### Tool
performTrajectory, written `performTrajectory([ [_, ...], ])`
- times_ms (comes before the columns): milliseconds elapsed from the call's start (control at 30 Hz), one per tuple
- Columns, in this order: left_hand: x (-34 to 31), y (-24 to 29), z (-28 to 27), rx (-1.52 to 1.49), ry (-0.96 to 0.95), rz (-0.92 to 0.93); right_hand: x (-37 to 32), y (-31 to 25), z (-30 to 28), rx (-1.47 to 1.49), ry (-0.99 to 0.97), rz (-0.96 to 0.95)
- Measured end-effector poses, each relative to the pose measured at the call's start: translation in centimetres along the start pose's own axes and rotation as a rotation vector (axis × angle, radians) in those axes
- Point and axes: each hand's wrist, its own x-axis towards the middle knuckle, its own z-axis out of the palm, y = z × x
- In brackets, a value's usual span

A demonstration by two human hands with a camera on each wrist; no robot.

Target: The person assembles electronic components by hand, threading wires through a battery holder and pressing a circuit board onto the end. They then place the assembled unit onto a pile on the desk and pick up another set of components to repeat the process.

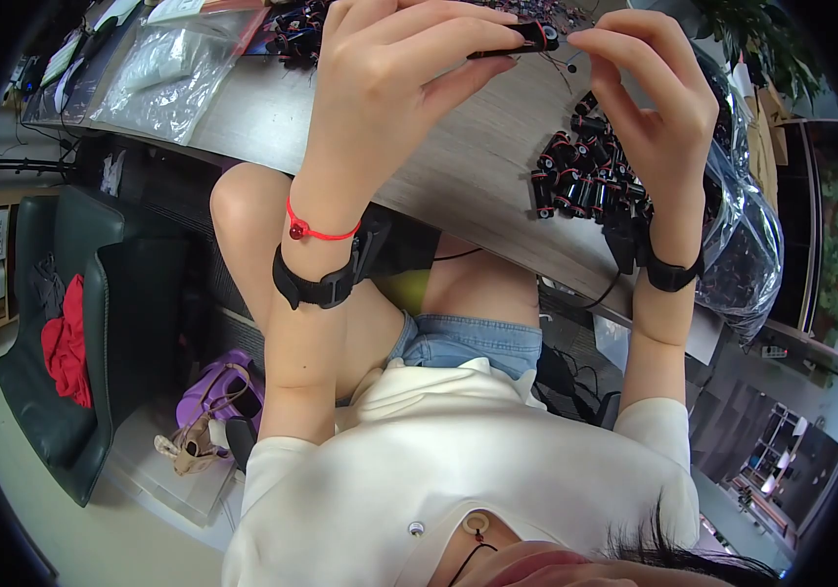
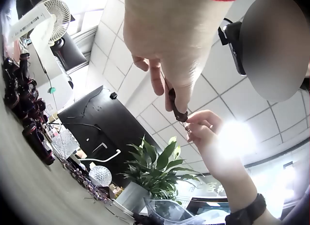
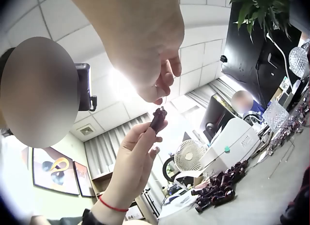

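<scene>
Table (image 1: 482,161) crosses the head view's twelve o'clock; that view alone shows the green chair (image 1: 96,293) at nine. Wrist views add a white fan (image 2: 59,22). Left hand (image 1: 385,73), at twelve, pinches a black cylinder (image 1: 528,39); right hand (image 1: 663,103), at two, fingers bent, pinches a thin wire (image 3: 166,99) beside it.

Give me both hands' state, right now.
Left hand: closed, gripping a small black cylindrical part.
Right hand: closed, fingertips pinching what looks like a thin wire.

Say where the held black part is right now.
In the head view's top centre, the black part is pinched in the left hand, its red-ringed end facing the right hand.
</scene>
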Motion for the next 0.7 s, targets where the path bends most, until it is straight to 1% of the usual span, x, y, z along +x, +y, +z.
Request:
performTrajectory([
  [167,-0.23,-0.38,0.03,0.066,0.001,0.067,0.01,0.14,-0.08,-0.029,-0.009,-0.046],
  [267,-0.25,-0.67,0.36,0.127,0.038,0.160,-0.09,0.19,-0.06,-0.038,-0.025,-0.052],
  [433,-0.23,-0.80,0.32,0.175,0.037,0.201,-0.08,0.03,0.17,-0.043,-0.019,-0.031],
  [567,-0.19,-0.69,0.33,0.194,0.036,0.217,-0.07,-0.07,0.22,-0.061,-0.028,-0.089],
  [667,-0.19,-0.58,0.23,0.194,0.021,0.191,0.07,-0.71,0.07,0.111,-0.079,0.087],
  [700,-0.18,-0.54,0.22,0.194,0.021,0.192,0.02,-0.58,0.04,0.111,-0.079,0.087],
])
